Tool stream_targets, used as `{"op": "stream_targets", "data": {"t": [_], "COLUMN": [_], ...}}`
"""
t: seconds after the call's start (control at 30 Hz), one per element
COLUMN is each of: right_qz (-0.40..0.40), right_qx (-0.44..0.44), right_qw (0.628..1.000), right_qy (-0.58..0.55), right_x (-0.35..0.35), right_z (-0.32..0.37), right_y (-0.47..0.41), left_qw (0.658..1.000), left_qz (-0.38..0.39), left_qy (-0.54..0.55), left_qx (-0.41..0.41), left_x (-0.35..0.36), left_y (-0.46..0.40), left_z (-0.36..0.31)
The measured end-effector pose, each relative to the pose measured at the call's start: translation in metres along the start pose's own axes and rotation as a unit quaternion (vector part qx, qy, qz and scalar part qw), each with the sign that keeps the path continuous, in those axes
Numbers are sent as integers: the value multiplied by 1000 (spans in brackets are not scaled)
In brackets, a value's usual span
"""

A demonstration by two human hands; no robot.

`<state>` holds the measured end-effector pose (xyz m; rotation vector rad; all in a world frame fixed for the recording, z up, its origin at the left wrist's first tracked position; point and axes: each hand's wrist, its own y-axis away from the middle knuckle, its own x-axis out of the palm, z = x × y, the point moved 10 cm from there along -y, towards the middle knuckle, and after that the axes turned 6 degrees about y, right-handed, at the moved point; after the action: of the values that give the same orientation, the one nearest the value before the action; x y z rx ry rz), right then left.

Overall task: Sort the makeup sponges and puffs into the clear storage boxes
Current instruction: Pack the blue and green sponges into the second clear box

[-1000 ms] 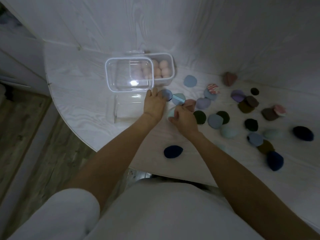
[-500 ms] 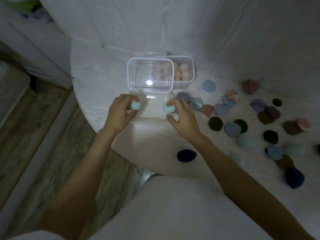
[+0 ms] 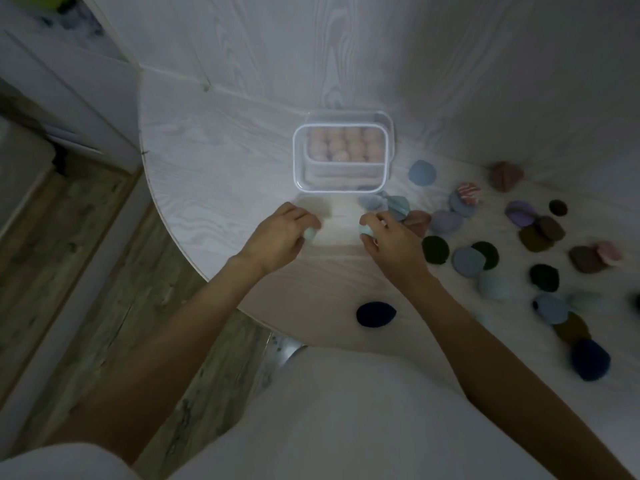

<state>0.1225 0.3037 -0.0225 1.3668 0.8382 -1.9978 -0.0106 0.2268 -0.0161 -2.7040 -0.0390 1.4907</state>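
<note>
Clear box (image 3: 339, 188) holds pink sponges (image 3: 341, 145); both hands — left (image 3: 280, 237), right (image 3: 391, 240) — each grip a mint sponge.

Dim room: pale wood-grain table (image 3: 214, 161), wall (image 3: 311, 46), wooden floor (image 3: 86, 271).

No readable text, label, brand or number shows on anything here.

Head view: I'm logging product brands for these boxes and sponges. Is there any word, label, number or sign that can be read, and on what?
None can be read.
Clear storage box: no label or lettering shows.
Red-and-white patterned puff: markings too blurred to tell whether they are print.
Other sponges and puffs, table: plain, no text.
</note>
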Motion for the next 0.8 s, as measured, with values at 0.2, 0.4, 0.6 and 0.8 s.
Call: {"op": "stream_targets", "data": {"t": [0.2,0.4,0.6,0.8], "right_qz": [-71,-74,-57,-59], "right_qx": [22,32,47,49], "right_qw": [995,996,997,997], "right_qy": [66,38,-8,-12], "right_x": [-5,-4,-7,-9], "right_z": [-9,-8,-8,-7], "right_y": [3,7,9,8], "left_qw": [999,988,994,981], "left_qz": [2,0,28,95], "left_qy": [-31,-153,-74,-167], "left_qx": [6,-20,-70,-28], "left_x": [11,22,22,28], "left_y": [-5,8,-2,8], "left_z": [-19,-15,-7,-16]}}
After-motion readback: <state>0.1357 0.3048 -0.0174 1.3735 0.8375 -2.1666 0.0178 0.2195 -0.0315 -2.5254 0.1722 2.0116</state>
